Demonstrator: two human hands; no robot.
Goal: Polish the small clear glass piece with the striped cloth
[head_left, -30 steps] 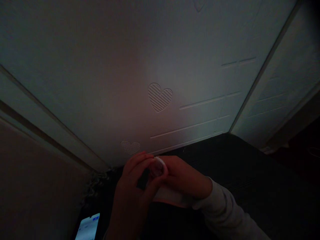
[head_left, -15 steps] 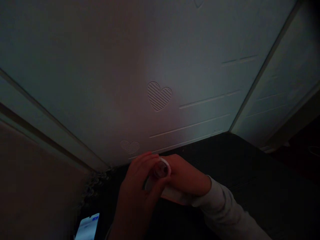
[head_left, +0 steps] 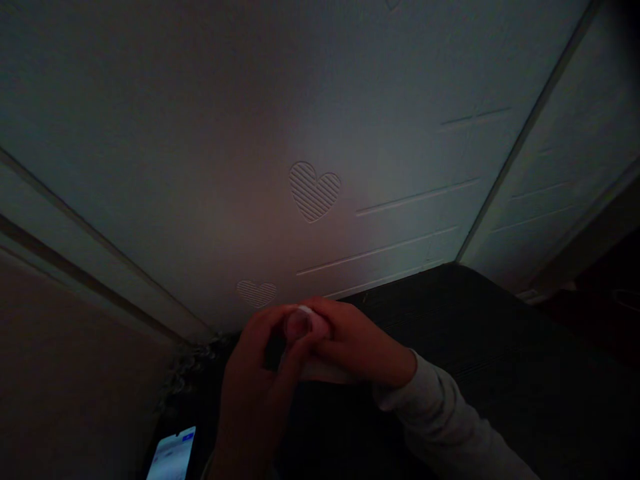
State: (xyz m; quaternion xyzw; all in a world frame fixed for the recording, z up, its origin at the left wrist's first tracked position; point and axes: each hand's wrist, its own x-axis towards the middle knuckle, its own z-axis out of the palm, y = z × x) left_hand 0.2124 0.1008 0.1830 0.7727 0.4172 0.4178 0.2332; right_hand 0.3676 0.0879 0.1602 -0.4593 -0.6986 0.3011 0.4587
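Both of my hands meet low in the middle of the head view, around a small pale cylindrical object. Its round, pinkish, shiny end faces up towards me, with a white edge behind it. The dim light hides its exact kind. My left hand curls its fingers and thumb around the round end. From the other side my right hand, in a light grey sleeve, closes over the object. A white strip-like part shows below the right hand; whether it belongs to the same object I cannot tell.
A dark surface lies beneath my hands. A lit phone rests at the lower left. Behind stands a pale panel with engraved hearts and lines. Ruffled trim runs along the left edge beside a brownish surface.
Both hands and the pale object have shifted slightly left. The round end has tilted, and the white ring around it shows less. My right fingers now cover more of the object.
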